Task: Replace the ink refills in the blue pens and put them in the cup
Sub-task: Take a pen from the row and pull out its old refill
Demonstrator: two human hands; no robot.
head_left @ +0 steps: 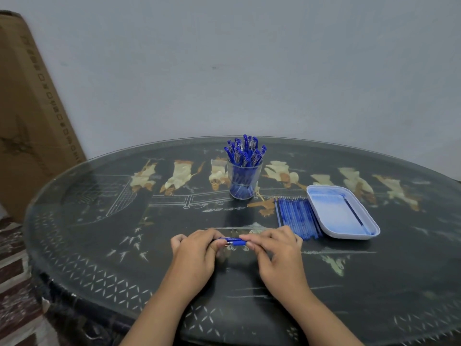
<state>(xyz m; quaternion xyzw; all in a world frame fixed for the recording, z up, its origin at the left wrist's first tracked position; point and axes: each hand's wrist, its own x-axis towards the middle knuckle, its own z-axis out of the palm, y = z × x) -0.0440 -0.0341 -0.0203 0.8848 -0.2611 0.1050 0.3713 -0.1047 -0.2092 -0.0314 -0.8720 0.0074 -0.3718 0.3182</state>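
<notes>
Centrally, 2 hands (pixel 195 249) (pixel 278 248), slim blue pen (pixel 234 241) — pinched

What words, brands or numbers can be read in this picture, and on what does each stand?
No text can be quoted.
White print on the blue pen, gripped by the left hand and right hand: too blurred to read.
Dark characters and small squares on the cardboard box: too blurred to read.
Any print on the pens in the cup: too small to read.
</notes>
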